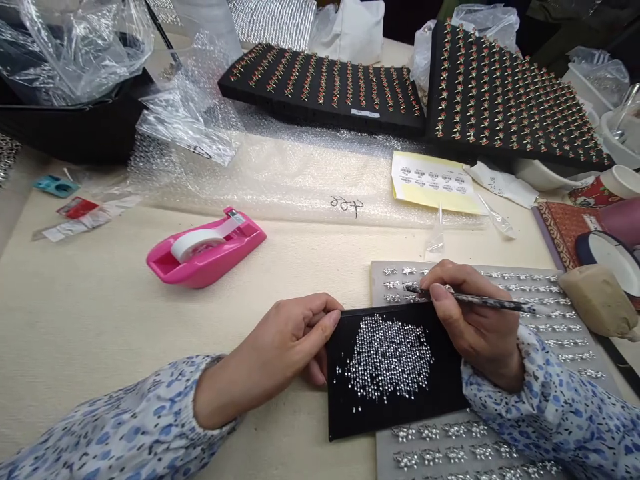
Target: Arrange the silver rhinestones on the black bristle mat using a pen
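A black pad (395, 380) lies tilted over a grey sheet (565, 347), and a heap of tiny silver rhinestones (389, 357) covers its middle. My left hand (280, 347) grips the pad's left edge. My right hand (473, 320) holds a speckled pencil-like pick (485, 301), its tip over the silver pieces set in rows on the grey sheet, near the pad's top edge. The pad hides part of those rows.
A pink tape dispenser (205, 248) stands left of the pad. Behind lie bubble wrap (280, 177), a yellow label sheet (435, 181) and black boards (320, 87) of red-and-gold pieces. A beige lump of putty (597, 300) rests at right.
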Demonstrator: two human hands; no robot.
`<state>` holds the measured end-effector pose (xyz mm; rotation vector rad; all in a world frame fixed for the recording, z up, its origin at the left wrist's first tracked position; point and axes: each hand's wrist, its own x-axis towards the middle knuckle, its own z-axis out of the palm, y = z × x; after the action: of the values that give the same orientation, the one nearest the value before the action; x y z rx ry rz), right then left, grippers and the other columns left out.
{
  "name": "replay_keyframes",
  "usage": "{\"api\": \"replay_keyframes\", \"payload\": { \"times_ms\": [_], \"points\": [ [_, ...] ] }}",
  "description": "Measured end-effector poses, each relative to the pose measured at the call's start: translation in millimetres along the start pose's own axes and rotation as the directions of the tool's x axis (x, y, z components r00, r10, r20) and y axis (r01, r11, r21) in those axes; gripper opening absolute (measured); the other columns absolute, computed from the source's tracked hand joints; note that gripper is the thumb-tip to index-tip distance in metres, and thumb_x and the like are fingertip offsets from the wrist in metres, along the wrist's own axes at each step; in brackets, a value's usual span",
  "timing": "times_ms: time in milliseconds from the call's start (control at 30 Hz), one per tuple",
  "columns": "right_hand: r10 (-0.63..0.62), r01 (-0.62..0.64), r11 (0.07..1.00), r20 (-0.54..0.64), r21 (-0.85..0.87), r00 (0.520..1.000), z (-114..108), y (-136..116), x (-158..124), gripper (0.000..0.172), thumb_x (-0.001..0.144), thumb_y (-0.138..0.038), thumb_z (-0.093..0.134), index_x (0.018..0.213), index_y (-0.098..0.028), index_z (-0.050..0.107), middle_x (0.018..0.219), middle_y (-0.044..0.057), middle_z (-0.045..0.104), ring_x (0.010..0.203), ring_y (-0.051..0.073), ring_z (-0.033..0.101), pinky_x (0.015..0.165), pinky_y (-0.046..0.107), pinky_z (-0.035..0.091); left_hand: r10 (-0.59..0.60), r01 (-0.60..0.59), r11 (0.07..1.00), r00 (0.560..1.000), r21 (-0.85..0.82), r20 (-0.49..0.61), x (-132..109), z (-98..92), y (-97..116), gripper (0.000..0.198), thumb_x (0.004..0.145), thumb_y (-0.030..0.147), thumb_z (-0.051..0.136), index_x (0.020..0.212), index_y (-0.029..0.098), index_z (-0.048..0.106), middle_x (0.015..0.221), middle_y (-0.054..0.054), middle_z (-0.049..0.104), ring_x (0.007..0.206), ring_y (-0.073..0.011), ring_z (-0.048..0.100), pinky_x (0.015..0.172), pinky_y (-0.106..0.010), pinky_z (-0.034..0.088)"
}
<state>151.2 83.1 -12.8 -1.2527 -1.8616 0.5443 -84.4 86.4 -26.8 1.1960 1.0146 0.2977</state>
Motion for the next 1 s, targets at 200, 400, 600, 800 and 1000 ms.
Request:
{"api": "replay_keyframes", "payload": {
  "times_ms": [200, 400, 600, 800, 1000],
  "points": [
    [0.020, -0.020, 1.000, 0.044, -0.007, 0.999, 0.2, 0.9, 1.0, 0.010, 0.078, -0.012, 0.051, 0.080, -0.018, 0.058, 0.076, 0.002, 0.060, 0.071, 0.014, 0.058, 0.064, 0.030, 0.045, -0.005, 0.005, 1.000, 1.000, 0.002, 0.003, 1.7, -1.2, -0.9, 0.025, 0.091, 0.038, 0.041, 0.094, 0.015, 0.051, 0.058, 0.000, 0.062, 0.046, -0.0131, 0.063, 0.042, -0.015, 0.049],
    [0.024, -0.025, 1.000, 0.056, 0.010, 0.998, 0.4, 1.9, 0.2, 0.010, 0.077, -0.011, 0.051, 0.081, -0.018, 0.057, 0.076, 0.002, 0.059, 0.072, 0.014, 0.057, 0.066, 0.031, 0.044, -0.003, 0.003, 1.000, 1.000, 0.001, 0.008, 0.4, -1.3, -2.2, 0.025, 0.091, 0.038, 0.042, 0.093, 0.015, 0.052, 0.058, 0.000, 0.062, 0.046, -0.0133, 0.063, 0.042, -0.016, 0.049],
    [0.025, -0.025, 1.000, 0.055, 0.003, 0.998, 0.8, 2.0, 0.3, 0.010, 0.077, -0.011, 0.051, 0.080, -0.018, 0.057, 0.075, 0.002, 0.059, 0.071, 0.014, 0.057, 0.065, 0.031, 0.044, -0.007, 0.007, 1.000, 1.000, -0.005, 0.010, -0.1, -1.0, -1.8, 0.025, 0.090, 0.038, 0.042, 0.092, 0.015, 0.052, 0.058, 0.000, 0.062, 0.046, -0.0129, 0.063, 0.041, -0.015, 0.049],
    [0.012, -0.014, 1.000, 0.050, 0.024, 0.999, 1.0, 1.8, 0.4, 0.011, 0.077, -0.011, 0.051, 0.081, -0.018, 0.058, 0.077, 0.002, 0.059, 0.073, 0.015, 0.058, 0.066, 0.032, 0.045, -0.006, 0.006, 1.000, 1.000, 0.006, 0.006, -1.0, -1.5, -0.2, 0.025, 0.091, 0.038, 0.041, 0.093, 0.015, 0.052, 0.058, 0.000, 0.062, 0.046, -0.0131, 0.063, 0.042, -0.015, 0.049],
    [-0.034, 0.021, 0.979, 0.061, 0.202, 0.998, -1.7, 1.5, -4.0, 0.016, 0.075, -0.008, 0.049, 0.084, -0.017, 0.058, 0.073, 0.003, 0.056, 0.069, 0.015, 0.055, 0.061, 0.034, 0.045, -0.001, 0.001, 1.000, 1.000, 0.005, 0.011, -0.4, -1.4, -0.5, 0.025, 0.091, 0.038, 0.041, 0.092, 0.015, 0.052, 0.058, -0.001, 0.062, 0.046, -0.0130, 0.063, 0.041, -0.015, 0.048]
  ]
}}
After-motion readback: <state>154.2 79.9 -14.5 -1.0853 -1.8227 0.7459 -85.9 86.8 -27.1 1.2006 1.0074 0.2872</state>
